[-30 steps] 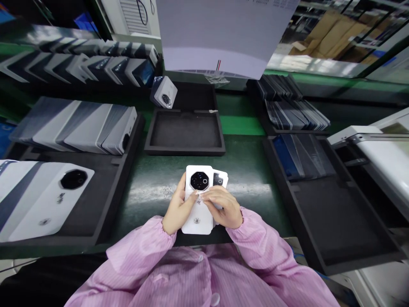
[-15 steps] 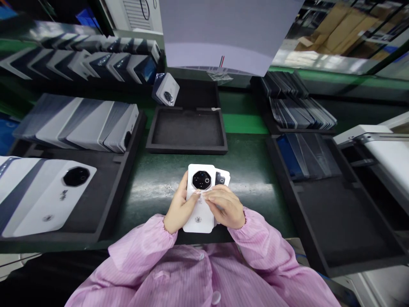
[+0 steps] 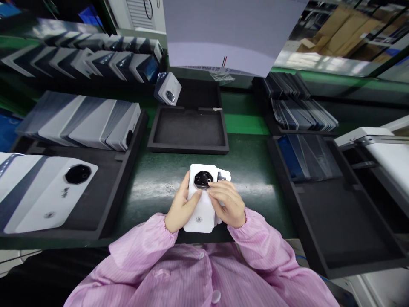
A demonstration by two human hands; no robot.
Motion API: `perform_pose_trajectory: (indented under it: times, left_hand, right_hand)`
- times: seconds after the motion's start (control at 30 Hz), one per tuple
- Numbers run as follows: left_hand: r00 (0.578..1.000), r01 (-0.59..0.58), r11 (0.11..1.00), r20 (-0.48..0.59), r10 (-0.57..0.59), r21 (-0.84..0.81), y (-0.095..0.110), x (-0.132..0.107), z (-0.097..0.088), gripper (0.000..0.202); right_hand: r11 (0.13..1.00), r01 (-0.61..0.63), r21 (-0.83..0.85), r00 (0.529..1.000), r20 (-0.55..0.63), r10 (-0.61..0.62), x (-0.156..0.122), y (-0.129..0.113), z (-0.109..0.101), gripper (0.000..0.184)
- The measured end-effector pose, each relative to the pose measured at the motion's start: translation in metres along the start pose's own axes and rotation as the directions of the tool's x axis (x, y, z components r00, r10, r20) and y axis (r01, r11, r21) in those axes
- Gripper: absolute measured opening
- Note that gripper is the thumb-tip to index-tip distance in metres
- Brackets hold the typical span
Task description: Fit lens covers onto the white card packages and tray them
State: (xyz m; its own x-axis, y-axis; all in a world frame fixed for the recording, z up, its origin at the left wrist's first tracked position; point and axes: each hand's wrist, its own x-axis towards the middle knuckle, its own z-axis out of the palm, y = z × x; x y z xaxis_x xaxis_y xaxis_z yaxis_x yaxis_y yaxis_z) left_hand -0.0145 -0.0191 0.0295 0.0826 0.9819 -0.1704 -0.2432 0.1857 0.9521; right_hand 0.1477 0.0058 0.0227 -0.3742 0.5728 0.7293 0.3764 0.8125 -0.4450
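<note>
A white phone back cover (image 3: 202, 209) with a black octagonal camera window (image 3: 203, 180) and a small round emblem lies upright in front of me. My left hand (image 3: 182, 207) grips its left edge, the thumb resting on its face just below the window. My right hand (image 3: 227, 202) is closed over the cover's right side, fingertips bunched at the window's lower right edge. Whatever is between those fingertips is too small to make out. Behind the cover, a second white piece with a dark camera area (image 3: 223, 175) sticks out to the right, partly hidden by my right hand.
Ahead is a black foam tray (image 3: 188, 150), with filmed white covers (image 3: 169, 89) behind it. Left stands a tray (image 3: 107, 213) of fanned white covers (image 3: 41, 194). On the right, another black tray (image 3: 345, 230) holds clear and blue film-like sheets (image 3: 309, 157).
My right fingertips have shifted up from below the camera window onto its lower right edge. My left thumb has moved slightly, and its hand keeps hold of the cover.
</note>
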Motion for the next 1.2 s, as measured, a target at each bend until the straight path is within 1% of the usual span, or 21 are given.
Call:
perform_pose_trajectory:
  times: [0.13, 0.27, 0.37, 0.47, 0.53, 0.57, 0.6, 0.63, 0.67, 0.73, 0.77, 0.8, 0.83, 0.87, 0.9, 0.97, 1.0, 1.03, 1.1, 1.13, 1.2]
  left_hand:
    - [0.999, 0.028, 0.998, 0.020, -0.027, -0.055, 0.001, -0.001, 0.001, 0.066]
    - [0.998, 0.050, 0.995, 0.031, -0.047, -0.082, 0.002, -0.001, 0.002, 0.068]
    - [0.997, 0.055, 0.997, 0.063, -0.051, -0.053, 0.003, -0.001, 0.002, 0.069]
    - [0.990, 0.080, 0.995, 0.120, -0.072, -0.061, 0.003, -0.001, 0.003, 0.068]
    - [0.987, 0.095, 0.993, 0.135, -0.085, -0.072, 0.003, -0.001, 0.003, 0.068]
    - [0.987, 0.099, 0.992, 0.134, -0.088, -0.083, 0.002, 0.000, 0.002, 0.068]
    - [0.988, 0.102, 0.990, 0.130, -0.089, -0.096, 0.001, 0.000, 0.002, 0.068]
    - [0.989, 0.099, 0.989, 0.117, -0.086, -0.107, 0.001, 0.000, 0.001, 0.068]
    - [0.992, 0.092, 0.989, 0.095, -0.080, -0.119, 0.000, 0.001, 0.000, 0.067]
    - [0.997, 0.068, 0.986, 0.036, -0.064, -0.149, 0.000, 0.003, -0.002, 0.065]
    - [0.999, 0.049, 0.984, 0.003, -0.050, -0.170, 0.000, 0.005, -0.003, 0.064]
    - [0.999, 0.028, 0.980, -0.030, -0.034, -0.197, 0.001, 0.006, -0.004, 0.063]
    - [0.998, 0.009, 0.974, -0.060, -0.023, -0.227, 0.003, 0.008, -0.005, 0.062]
    - [0.996, -0.007, 0.967, -0.086, -0.015, -0.256, 0.004, 0.009, -0.006, 0.062]
    - [0.994, -0.023, 0.960, -0.113, -0.009, -0.278, 0.005, 0.010, -0.007, 0.061]
    - [0.988, -0.042, 0.954, -0.151, -0.004, -0.296, 0.008, 0.011, -0.008, 0.059]
    - [0.988, -0.045, 0.954, -0.156, -0.002, -0.295, 0.008, 0.011, -0.008, 0.058]
    - [0.988, -0.048, 0.956, -0.156, 0.002, -0.291, 0.009, 0.011, -0.008, 0.058]
    - [0.990, -0.047, 0.962, -0.138, 0.009, -0.269, 0.008, 0.010, -0.007, 0.059]
    - [0.992, -0.042, 0.967, -0.122, 0.011, -0.251, 0.006, 0.010, -0.007, 0.060]
    - [0.996, -0.037, 0.982, -0.092, 0.020, -0.187, 0.003, 0.008, -0.005, 0.062]
  right_hand:
    - [0.990, -0.073, -0.120, 0.997, 0.006, 0.074, 0.003, -0.001, -0.001, 0.038]
    - [0.960, -0.200, -0.193, 0.977, 0.031, 0.210, 0.003, -0.002, -0.003, 0.064]
    - [0.927, -0.310, -0.212, 0.940, 0.082, 0.332, 0.002, -0.002, -0.004, 0.078]
    - [0.900, -0.398, -0.179, 0.903, 0.099, 0.419, 0.003, -0.002, -0.004, 0.070]
    - [0.892, -0.438, -0.109, 0.892, 0.071, 0.446, 0.003, -0.001, -0.005, 0.060]
    - [0.881, -0.471, -0.049, 0.881, 0.026, 0.472, 0.004, 0.001, -0.006, 0.056]
    - [0.859, -0.511, 0.031, 0.858, -0.043, 0.512, 0.005, 0.003, -0.008, 0.054]
    - [0.829, -0.543, 0.131, 0.820, -0.131, 0.558, 0.005, 0.006, -0.011, 0.053]
    - [0.796, -0.556, 0.241, 0.764, -0.230, 0.603, 0.006, 0.010, -0.015, 0.054]
    - [0.742, -0.513, 0.432, 0.622, -0.409, 0.668, 0.008, 0.021, -0.025, 0.056]
    - [0.725, -0.485, 0.489, 0.565, -0.458, 0.687, 0.008, 0.026, -0.030, 0.056]
    - [0.710, -0.476, 0.519, 0.538, -0.466, 0.702, 0.008, 0.031, -0.034, 0.056]
    - [0.693, -0.491, 0.527, 0.542, -0.438, 0.717, 0.007, 0.036, -0.037, 0.056]
    - [0.677, -0.529, 0.513, 0.575, -0.371, 0.730, 0.006, 0.039, -0.038, 0.057]
    - [0.666, -0.582, 0.467, 0.623, -0.271, 0.734, 0.004, 0.040, -0.036, 0.057]
    - [0.692, -0.672, 0.265, 0.706, -0.056, 0.706, 0.000, 0.040, -0.029, 0.053]
    - [0.726, -0.676, 0.127, 0.734, 0.023, 0.679, -0.002, 0.038, -0.023, 0.050]
    - [0.761, -0.648, -0.016, 0.759, 0.065, 0.648, -0.003, 0.035, -0.018, 0.046]
    - [0.804, -0.543, -0.241, 0.821, 0.048, 0.569, -0.003, 0.027, -0.009, 0.042]
    - [0.820, -0.492, -0.293, 0.856, 0.008, 0.517, -0.002, 0.023, -0.006, 0.041]
    - [0.862, -0.421, -0.282, 0.907, -0.100, 0.410, 0.002, 0.015, -0.005, 0.035]
